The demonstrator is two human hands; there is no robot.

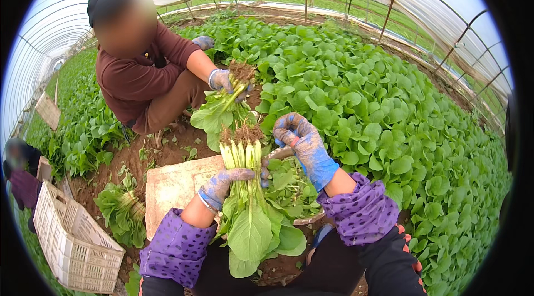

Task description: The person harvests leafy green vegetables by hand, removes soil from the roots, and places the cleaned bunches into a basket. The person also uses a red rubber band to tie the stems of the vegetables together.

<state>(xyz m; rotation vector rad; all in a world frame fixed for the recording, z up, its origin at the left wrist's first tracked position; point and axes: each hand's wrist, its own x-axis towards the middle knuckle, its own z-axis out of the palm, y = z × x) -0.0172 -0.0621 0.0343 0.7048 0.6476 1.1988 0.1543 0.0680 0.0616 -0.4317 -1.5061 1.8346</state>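
Observation:
My left hand (227,183), in a soiled blue glove, is closed around the pale stems of a bunch of leafy greens (250,229). The bunch hangs with its roots up and its broad leaves down. To its right, my right hand (296,137), in a muddy blue glove, is raised beside the roots with its fingers curled together; whether something small is between them cannot be told. Below the hands, a round container (311,219) holds loose leaves, partly hidden by the bunch.
A co-worker (142,75) squats at the upper left, holding another rooted bunch close to mine. A pale board (179,183) lies left of centre, with tied greens (123,212) beside it. A white plastic crate (79,242) stands lower left. Dense growing greens (375,121) fill the right.

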